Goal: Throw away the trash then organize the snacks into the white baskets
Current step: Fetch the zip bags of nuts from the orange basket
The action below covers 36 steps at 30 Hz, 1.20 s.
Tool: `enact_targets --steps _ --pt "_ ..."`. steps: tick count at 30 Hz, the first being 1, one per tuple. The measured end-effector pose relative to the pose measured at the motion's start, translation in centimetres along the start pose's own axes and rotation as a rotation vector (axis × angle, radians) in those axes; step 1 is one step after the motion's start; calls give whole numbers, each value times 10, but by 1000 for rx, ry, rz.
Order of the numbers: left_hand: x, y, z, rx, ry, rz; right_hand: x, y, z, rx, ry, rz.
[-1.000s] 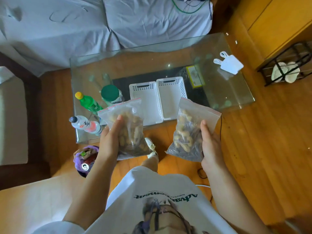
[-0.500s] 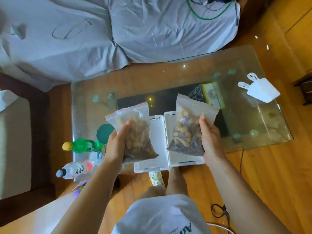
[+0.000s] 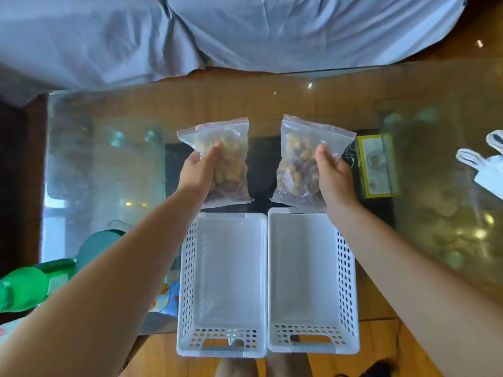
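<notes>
My left hand holds the left snack bag in a closed grip, thumb on the front face and fingers behind the plastic. My right hand holds the right snack bag the same way. Both bags are clear zip pouches filled with nuts, and both hang in the air above the glass counter, at 12 o'clock from the baskets and just beyond their far rims.

The left white basket and the right white basket stand side by side, walls touching, at the near edge of the counter, at 6 o'clock from my hands. Both are empty inside.

Status, as I judge it: organizing is at its first placement. No snack sits in a basket yet. The remaining action for this step is to lower each bag into the basket beneath its own hand and release.

Other items remain. A green bottle lies at 8 o'clock, partly behind my left forearm, with a teal lid just beyond it. A yellow-edged packet appears to lie on a level below the glass at 3 o'clock. A white object sits at the right edge. Whether the trash stage is complete I cannot tell; no bin is in view.
</notes>
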<state>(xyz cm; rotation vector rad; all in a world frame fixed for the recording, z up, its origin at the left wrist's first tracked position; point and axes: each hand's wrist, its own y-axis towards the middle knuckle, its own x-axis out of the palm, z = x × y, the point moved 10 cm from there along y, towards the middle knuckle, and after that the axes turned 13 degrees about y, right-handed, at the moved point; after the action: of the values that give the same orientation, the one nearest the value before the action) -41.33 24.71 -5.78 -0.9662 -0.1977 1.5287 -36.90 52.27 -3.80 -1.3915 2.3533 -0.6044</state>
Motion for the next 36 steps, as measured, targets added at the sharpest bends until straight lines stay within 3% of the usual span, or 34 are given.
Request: enact_targets --steps 4,12,23,28,36 --pt "22 35 -20 -45 111 -49 27 30 25 6 -72 -80" --pt "42 65 -54 -156 155 -111 51 67 83 216 -183 -131" --pt "42 72 -58 -197 241 -127 63 75 100 290 -318 -177" --pt "33 75 -49 -176 524 -10 61 78 101 279 -347 -136" --pt "35 76 -54 -179 353 -50 56 78 94 265 -327 -144"
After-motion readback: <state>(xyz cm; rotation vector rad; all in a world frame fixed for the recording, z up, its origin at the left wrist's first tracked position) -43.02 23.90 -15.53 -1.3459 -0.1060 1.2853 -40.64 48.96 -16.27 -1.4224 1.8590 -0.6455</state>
